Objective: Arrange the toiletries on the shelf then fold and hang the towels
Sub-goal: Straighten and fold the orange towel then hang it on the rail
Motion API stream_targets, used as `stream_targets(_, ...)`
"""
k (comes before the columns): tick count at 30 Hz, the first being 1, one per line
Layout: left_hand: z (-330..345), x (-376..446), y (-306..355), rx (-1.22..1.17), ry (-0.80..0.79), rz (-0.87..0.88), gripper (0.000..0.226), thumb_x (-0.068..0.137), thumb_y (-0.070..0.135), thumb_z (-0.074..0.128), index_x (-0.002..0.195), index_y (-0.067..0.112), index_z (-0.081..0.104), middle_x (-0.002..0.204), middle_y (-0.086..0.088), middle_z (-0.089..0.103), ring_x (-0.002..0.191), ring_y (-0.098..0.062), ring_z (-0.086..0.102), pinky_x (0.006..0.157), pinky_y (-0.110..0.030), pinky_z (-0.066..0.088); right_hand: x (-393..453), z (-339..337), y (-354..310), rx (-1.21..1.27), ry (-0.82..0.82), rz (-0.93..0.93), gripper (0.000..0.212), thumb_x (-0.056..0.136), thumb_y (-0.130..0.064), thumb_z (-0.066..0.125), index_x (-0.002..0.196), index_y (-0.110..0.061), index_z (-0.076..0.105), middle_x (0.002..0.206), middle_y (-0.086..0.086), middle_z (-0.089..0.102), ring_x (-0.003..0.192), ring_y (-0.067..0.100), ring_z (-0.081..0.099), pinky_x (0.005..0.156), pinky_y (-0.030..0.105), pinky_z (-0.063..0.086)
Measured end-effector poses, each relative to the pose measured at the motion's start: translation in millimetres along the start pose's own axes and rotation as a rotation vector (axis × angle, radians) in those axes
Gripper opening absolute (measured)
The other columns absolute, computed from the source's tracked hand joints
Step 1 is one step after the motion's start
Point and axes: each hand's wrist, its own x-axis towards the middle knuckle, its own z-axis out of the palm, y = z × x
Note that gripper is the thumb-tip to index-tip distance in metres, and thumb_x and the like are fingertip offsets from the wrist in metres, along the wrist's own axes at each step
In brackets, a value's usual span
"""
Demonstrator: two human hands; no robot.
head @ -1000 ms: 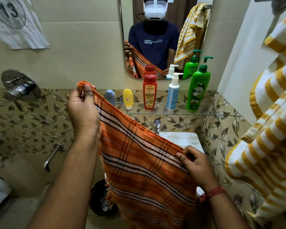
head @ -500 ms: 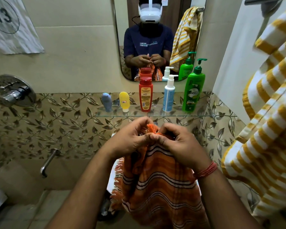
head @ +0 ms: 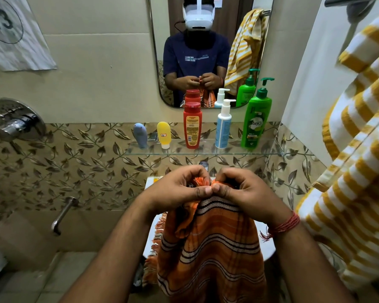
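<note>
Mostly, both hands [head: 208, 191] hide the orange towel's [head: 210, 248] pinched corners.

We had a single view, from a camera worn on the head, looking forward and down. It sat close above both forearms, with the left hand [head: 179, 191] and right hand [head: 243, 191] near the middle of the frame. It faced the wall squarely, taking in the glass shelf [head: 206, 150] and the mirror [head: 208, 51], where the headset showed reflected.
</note>
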Motion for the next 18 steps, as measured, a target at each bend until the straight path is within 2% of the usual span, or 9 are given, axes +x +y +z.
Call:
stream_targets(4,3.2,1.2,-3.0,-0.055,0.019,0.018,0.017,0.085,0.034,0.073,0.092,0.022,0.066,0.093,-0.007,0.061,0.086,-0.02,0.059,0.078,-0.039,0.049,-2.4,-2.1,2.8,0.023,-0.004,0.002,0.016,0.09,-0.032,0.066,0.079,-0.021,0.065,0.073,-0.002,0.059,0.071,0.01,0.055,0.065,0.03,0.046)
stream_targets(6,3.3,2.2,-3.3,-0.048,0.011,0.019,0.016,0.086,0.033,0.072,0.097,0.022,0.068,0.097,-0.006,0.063,0.089,-0.019,0.061,0.081,-0.038,0.05,-4.3,-3.7,4.7,0.043,-0.014,0.005,0.014,0.089,-0.031,0.067,0.079,-0.022,0.066,0.074,0.001,0.061,0.071,0.012,0.056,0.066,0.032,0.047)
stream_targets(9,4.0,2.8,-2.6,0.01,-0.026,-0.01,0.017,0.084,0.028,0.075,0.1,0.027,0.07,0.095,0.004,0.064,0.088,-0.011,0.062,0.079,-0.028,0.051,-6.0,-6.6,7.1,0.079,-0.033,0.021,0.015,0.087,-0.034,0.069,0.083,-0.02,0.07,0.08,0.006,0.065,0.079,0.026,0.062,0.072,0.043,0.051)
stream_targets(11,4.6,3.1,-3.2,0.025,-0.057,-0.042,0.016,0.083,0.027,0.075,0.099,0.028,0.07,0.093,0.006,0.064,0.087,-0.01,0.062,0.078,-0.027,0.051,-5.7,-8.0,9.2,0.09,-0.056,0.028,0.013,0.087,-0.031,0.071,0.085,-0.018,0.071,0.082,0.004,0.068,0.08,0.023,0.064,0.075,0.042,0.052)
stream_targets(15,8.3,4.2,-4.8,0.026,-0.131,-0.038,0.008,0.088,0.017,0.074,0.089,0.023,0.069,0.088,0.0,0.064,0.084,-0.013,0.063,0.077,-0.028,0.051,-4.6,-6.5,11.4,0.1,-0.09,0.033,0.006,0.086,-0.027,0.072,0.08,-0.026,0.07,0.076,-0.009,0.065,0.076,0.006,0.06,0.071,0.026,0.049)
stream_targets(18,11.7,4.8,-7.0,-0.038,-0.122,0.007,0.012,0.088,0.011,0.072,0.082,0.02,0.066,0.086,0.0,0.061,0.082,-0.013,0.06,0.077,-0.025,0.048,-3.7,-5.9,11.3,0.107,-0.08,0.022,0.009,0.086,-0.027,0.071,0.08,-0.021,0.07,0.076,-0.004,0.065,0.075,0.007,0.059,0.07,0.027,0.049)
